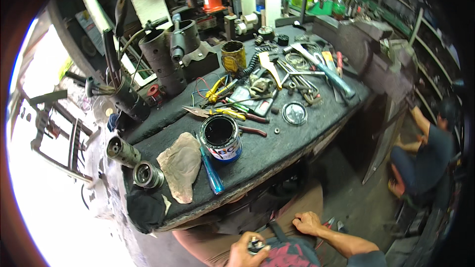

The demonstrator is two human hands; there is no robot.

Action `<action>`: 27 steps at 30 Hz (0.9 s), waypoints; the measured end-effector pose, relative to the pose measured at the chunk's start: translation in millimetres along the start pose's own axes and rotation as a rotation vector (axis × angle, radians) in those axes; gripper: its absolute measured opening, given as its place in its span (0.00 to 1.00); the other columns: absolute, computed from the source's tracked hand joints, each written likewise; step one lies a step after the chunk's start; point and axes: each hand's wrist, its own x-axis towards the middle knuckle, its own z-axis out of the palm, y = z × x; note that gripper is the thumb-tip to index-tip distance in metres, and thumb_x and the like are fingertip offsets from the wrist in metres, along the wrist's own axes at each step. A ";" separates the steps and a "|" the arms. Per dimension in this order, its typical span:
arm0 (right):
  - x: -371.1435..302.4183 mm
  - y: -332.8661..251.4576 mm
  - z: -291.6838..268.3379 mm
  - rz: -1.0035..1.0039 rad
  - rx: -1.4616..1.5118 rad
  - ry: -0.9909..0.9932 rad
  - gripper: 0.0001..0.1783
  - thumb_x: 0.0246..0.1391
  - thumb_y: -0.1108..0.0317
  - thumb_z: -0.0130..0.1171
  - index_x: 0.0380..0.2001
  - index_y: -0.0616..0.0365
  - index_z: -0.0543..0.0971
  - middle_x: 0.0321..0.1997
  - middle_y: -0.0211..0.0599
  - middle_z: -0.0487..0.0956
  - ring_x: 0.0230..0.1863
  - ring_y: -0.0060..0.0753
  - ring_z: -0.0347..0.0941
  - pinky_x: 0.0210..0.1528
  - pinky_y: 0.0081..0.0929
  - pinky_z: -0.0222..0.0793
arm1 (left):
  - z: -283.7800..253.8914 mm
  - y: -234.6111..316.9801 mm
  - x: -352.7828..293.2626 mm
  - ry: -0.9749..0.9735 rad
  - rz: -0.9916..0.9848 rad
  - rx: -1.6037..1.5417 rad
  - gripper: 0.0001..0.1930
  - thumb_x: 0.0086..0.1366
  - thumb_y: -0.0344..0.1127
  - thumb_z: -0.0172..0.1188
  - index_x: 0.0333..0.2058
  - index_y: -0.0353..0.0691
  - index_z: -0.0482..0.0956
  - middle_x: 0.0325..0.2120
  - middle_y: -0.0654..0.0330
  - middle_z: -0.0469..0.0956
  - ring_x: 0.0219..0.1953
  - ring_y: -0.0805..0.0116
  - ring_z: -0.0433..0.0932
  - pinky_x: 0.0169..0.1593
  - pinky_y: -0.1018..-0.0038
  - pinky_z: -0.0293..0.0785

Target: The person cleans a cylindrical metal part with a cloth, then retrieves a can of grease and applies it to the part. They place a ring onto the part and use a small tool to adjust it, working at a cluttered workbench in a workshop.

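At the lower edge my left hand (pixel 243 253) is closed around a small black and silver part (pixel 256 245), whose kind I cannot make out. To its right, my right hand (pixel 308 223) rests by my brown-trousered leg (pixel 309 200), fingers curled in. Whatever may be inside those fingers is hidden. On the workbench (pixel 277 153) ahead stands an open paint can (pixel 225 152) with dark contents. Beside it lie a blue-handled screwdriver (pixel 212 170) and a beige rag (pixel 180 168). A round metal lid (pixel 294 113) sits farther right.
Yellow-handled pliers (pixel 217 112), a hammer (pixel 326 71) and several other tools crowd the bench. Metal cylinders (pixel 122 152) stand at its left. A large bench vise (pixel 358 44) occupies the far right. Another person (pixel 423 158) crouches at the right, near shelves.
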 end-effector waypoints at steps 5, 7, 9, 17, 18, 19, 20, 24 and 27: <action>31.1 -17.8 -64.1 -0.242 0.143 0.388 0.13 0.56 0.63 0.60 0.39 0.60 0.84 0.34 0.50 0.83 0.35 0.58 0.81 0.39 0.48 0.76 | -9.6 19.2 23.0 -0.080 -0.170 -0.877 0.12 0.65 0.26 0.65 0.43 0.35 0.72 0.33 0.53 0.80 0.33 0.66 0.82 0.41 0.67 0.82; 25.4 -53.3 -95.6 -0.245 0.268 0.400 0.14 0.54 0.68 0.62 0.44 0.61 0.82 0.32 0.46 0.82 0.32 0.49 0.80 0.37 0.42 0.75 | -12.9 20.3 33.5 -0.058 -0.157 -0.927 0.12 0.62 0.26 0.64 0.42 0.36 0.72 0.32 0.52 0.80 0.33 0.65 0.82 0.40 0.67 0.82; 18.2 -94.0 -124.3 -0.425 0.278 0.495 0.20 0.51 0.75 0.63 0.49 0.61 0.78 0.30 0.38 0.77 0.26 0.33 0.73 0.32 0.32 0.71 | -20.5 21.0 39.4 -0.079 -0.110 -0.954 0.12 0.61 0.27 0.64 0.42 0.36 0.72 0.32 0.52 0.80 0.33 0.64 0.83 0.40 0.66 0.82; 99.4 -192.9 -178.9 -0.851 -0.192 0.637 0.21 0.57 0.67 0.68 0.53 0.58 0.78 0.48 0.42 0.79 0.51 0.52 0.75 0.55 0.46 0.69 | -43.6 26.8 47.2 -0.100 -0.052 -1.280 0.21 0.71 0.54 0.61 0.41 0.39 0.72 0.29 0.51 0.77 0.28 0.62 0.80 0.34 0.63 0.83; 105.3 -195.5 -178.8 -0.892 -0.235 0.690 0.23 0.57 0.66 0.69 0.54 0.57 0.78 0.51 0.42 0.79 0.54 0.52 0.75 0.57 0.47 0.68 | -44.5 27.2 46.1 -0.092 -0.028 -1.349 0.23 0.71 0.57 0.61 0.42 0.39 0.72 0.30 0.50 0.77 0.28 0.61 0.80 0.34 0.63 0.83; 109.8 -198.5 -178.0 -0.895 -0.278 0.725 0.25 0.56 0.65 0.70 0.56 0.57 0.78 0.54 0.42 0.79 0.56 0.52 0.75 0.60 0.47 0.67 | -45.9 27.4 44.4 -0.081 -0.007 -1.429 0.25 0.72 0.59 0.60 0.42 0.40 0.73 0.30 0.50 0.77 0.28 0.61 0.80 0.35 0.62 0.83; 106.4 -198.9 -175.1 -0.850 -0.199 0.746 0.26 0.56 0.65 0.71 0.57 0.57 0.78 0.59 0.45 0.77 0.59 0.53 0.74 0.62 0.47 0.66 | -48.1 27.1 43.3 -0.075 0.025 -1.441 0.28 0.72 0.65 0.57 0.42 0.40 0.73 0.32 0.50 0.77 0.29 0.60 0.80 0.36 0.61 0.83; 56.8 -189.9 -146.7 -0.791 0.132 0.772 0.20 0.57 0.73 0.67 0.53 0.62 0.80 0.56 0.50 0.78 0.56 0.51 0.76 0.60 0.40 0.71 | -58.6 25.7 41.3 -0.049 0.092 -1.482 0.25 0.68 0.58 0.63 0.43 0.39 0.73 0.33 0.49 0.77 0.32 0.58 0.80 0.38 0.61 0.83; 15.4 -168.6 -112.5 -0.792 0.273 0.598 0.18 0.57 0.75 0.65 0.52 0.65 0.81 0.54 0.49 0.78 0.54 0.49 0.77 0.58 0.38 0.72 | -65.5 26.9 46.9 -0.019 0.137 -1.361 0.23 0.64 0.52 0.66 0.44 0.38 0.73 0.33 0.48 0.77 0.32 0.57 0.80 0.39 0.60 0.83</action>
